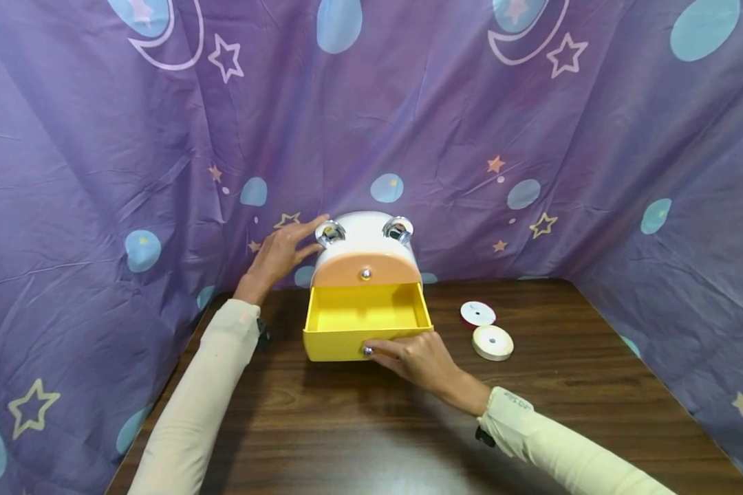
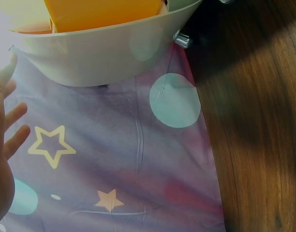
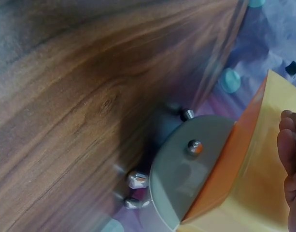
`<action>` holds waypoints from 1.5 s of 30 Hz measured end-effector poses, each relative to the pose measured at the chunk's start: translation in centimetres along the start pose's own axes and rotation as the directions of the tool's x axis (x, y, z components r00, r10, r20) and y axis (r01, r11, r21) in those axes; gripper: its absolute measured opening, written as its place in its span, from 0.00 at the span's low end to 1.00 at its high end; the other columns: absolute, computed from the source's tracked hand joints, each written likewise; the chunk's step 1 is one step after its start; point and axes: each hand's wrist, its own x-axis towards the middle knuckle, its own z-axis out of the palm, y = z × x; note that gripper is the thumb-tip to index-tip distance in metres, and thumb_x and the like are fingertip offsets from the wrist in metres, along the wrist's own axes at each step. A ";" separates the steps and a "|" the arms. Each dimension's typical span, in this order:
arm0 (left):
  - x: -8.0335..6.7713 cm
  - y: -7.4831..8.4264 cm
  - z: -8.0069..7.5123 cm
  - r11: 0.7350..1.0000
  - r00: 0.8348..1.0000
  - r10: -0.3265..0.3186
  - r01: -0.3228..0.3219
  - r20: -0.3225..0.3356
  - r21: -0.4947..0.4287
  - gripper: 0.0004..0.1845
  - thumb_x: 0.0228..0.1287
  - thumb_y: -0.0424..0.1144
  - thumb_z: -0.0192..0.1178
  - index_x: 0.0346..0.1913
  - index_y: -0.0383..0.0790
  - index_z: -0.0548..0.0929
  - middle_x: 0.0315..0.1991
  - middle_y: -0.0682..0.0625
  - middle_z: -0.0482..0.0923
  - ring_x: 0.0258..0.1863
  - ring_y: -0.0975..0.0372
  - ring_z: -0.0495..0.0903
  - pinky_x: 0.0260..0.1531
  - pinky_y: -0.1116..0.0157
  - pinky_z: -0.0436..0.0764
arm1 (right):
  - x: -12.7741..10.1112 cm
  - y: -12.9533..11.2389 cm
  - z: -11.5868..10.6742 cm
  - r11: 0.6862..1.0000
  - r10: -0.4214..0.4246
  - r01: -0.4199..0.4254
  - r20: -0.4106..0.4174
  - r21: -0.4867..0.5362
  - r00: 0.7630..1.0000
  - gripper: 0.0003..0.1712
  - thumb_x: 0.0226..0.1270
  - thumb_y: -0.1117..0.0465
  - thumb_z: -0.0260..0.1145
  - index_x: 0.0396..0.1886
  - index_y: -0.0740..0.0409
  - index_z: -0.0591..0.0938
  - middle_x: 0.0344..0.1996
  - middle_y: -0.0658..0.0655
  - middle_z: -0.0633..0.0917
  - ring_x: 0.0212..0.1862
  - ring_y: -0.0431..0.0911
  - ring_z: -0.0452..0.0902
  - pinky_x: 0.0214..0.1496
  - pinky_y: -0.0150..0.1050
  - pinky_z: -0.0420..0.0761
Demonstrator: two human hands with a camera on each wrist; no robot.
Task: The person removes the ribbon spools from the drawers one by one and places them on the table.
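A small white rounded drawer box [image 1: 365, 234] with two chrome ring-shaped pieces on top stands at the table's back. Its peach upper drawer front [image 1: 347, 269] is in place, while the yellow drawer [image 1: 331, 347] below sticks far out; its visible inside is bare. My right hand [image 1: 424, 357] pinches the metal knob [image 1: 368, 351] of this yellow drawer. Fingers extended, my left hand [image 1: 278, 253] rests by the box's upper left side, at the left chrome ring [image 1: 331, 234]. The right wrist view shows a grey-green lower front [image 3: 174, 166] with its own knob.
Right of the box, two ribbon spools lie on the dark wooden table [image 1: 563, 405]: a white-topped one with a red edge [image 1: 477, 313] and a cream one [image 1: 492, 342]. A purple star-patterned curtain [image 1: 359, 137] hangs close behind and at both sides.
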 end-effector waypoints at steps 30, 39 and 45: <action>0.0 0.1 -0.1 1.000 1.000 0.010 -0.010 0.001 -0.016 0.36 0.66 0.41 0.73 0.76 0.52 0.73 0.56 0.42 0.86 0.51 0.48 0.86 0.51 0.49 0.86 | 0.6 3.2 3.0 0.996 0.078 -0.079 -0.017 -0.034 0.997 0.19 0.56 0.53 0.83 0.49 0.39 0.92 0.28 0.47 0.91 0.20 0.42 0.82 0.18 0.43 0.80; 0.2 -0.3 0.0 1.000 1.000 0.008 -0.008 -0.010 -0.019 0.38 0.63 0.37 0.75 0.75 0.51 0.74 0.57 0.42 0.86 0.52 0.48 0.86 0.49 0.49 0.86 | 1.3 4.5 3.8 0.989 0.142 -0.142 -0.005 -0.048 0.990 0.16 0.60 0.51 0.81 0.49 0.38 0.92 0.24 0.47 0.90 0.17 0.41 0.77 0.16 0.43 0.78; 0.1 -0.2 -0.1 1.000 1.000 0.018 -0.018 0.001 -0.024 0.36 0.65 0.40 0.74 0.76 0.51 0.74 0.58 0.43 0.86 0.52 0.48 0.87 0.48 0.49 0.87 | 1.5 5.2 4.4 0.986 0.155 -0.155 -0.007 -0.070 0.988 0.18 0.58 0.51 0.82 0.49 0.38 0.92 0.22 0.50 0.90 0.15 0.41 0.76 0.15 0.43 0.77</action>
